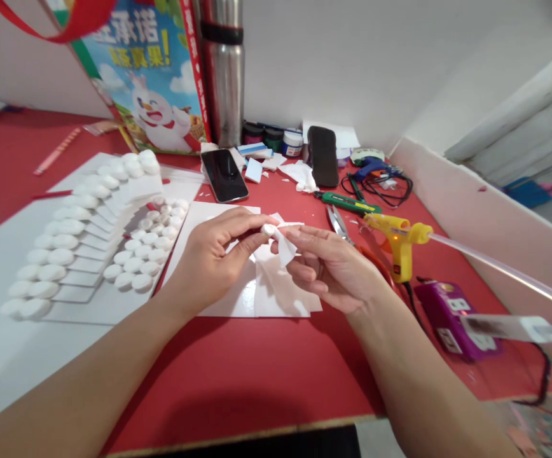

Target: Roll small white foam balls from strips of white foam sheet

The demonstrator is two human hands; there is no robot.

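Note:
A small white piece (285,249), like thin paper or cloth with a rounded bunched end, is held between both hands above white sheets (238,289). My left hand (221,251) pinches the rounded end between thumb and fingertips. From the right, my right hand (331,261) grips the loose part between thumb and index finger, its other fingers curled below. Rows of white round pads (61,256) rest on stacked white card strips at the left. Beside them sit smaller white discs (142,250) in a cluster.
A yellow glue gun (401,245), scissors (338,222), a green cutter (347,202) and a purple power block (452,321) lie at the right. Two phones (224,175), paint jars (292,143), a steel bottle (224,76) and a printed box (152,83) stand or lie behind.

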